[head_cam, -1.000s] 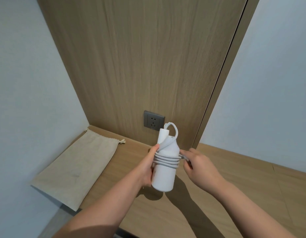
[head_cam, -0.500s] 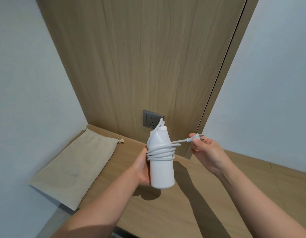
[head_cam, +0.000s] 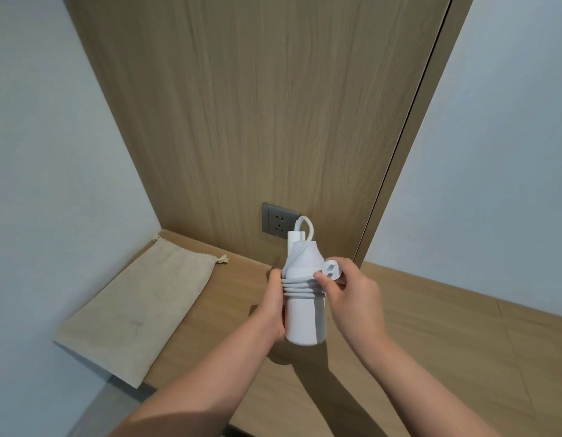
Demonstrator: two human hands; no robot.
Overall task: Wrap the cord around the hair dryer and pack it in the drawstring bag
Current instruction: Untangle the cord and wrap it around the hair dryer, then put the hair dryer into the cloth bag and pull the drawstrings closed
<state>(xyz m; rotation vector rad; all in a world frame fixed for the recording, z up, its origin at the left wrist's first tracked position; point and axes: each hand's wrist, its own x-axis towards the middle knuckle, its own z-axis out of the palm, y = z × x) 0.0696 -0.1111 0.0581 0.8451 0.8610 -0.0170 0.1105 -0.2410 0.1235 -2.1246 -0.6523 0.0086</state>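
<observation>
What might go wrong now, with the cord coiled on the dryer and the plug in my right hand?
The plug is only pinched by the right hand; released untucked, the cord coils on the hair dryer may unwind. The drawstring bag lies flat, so opening it one-handed may be awkward.

Left hand [head_cam: 271, 305] probably half behind dryer [head_cam: 304, 320]

Hair dryer [head_cam: 304, 320] between left hand [head_cam: 271, 305] and right hand [head_cam: 352, 298] is showing plain white; cord [head_cam: 300, 287] and plug [head_cam: 332, 269] are showing white likewise; drawstring bag [head_cam: 140, 310], left of the left hand, is showing plain beige; socket [head_cam: 278, 219] beyond the hands is showing grey; panel [head_cam: 257, 121] is showing pale wood grain.
</observation>
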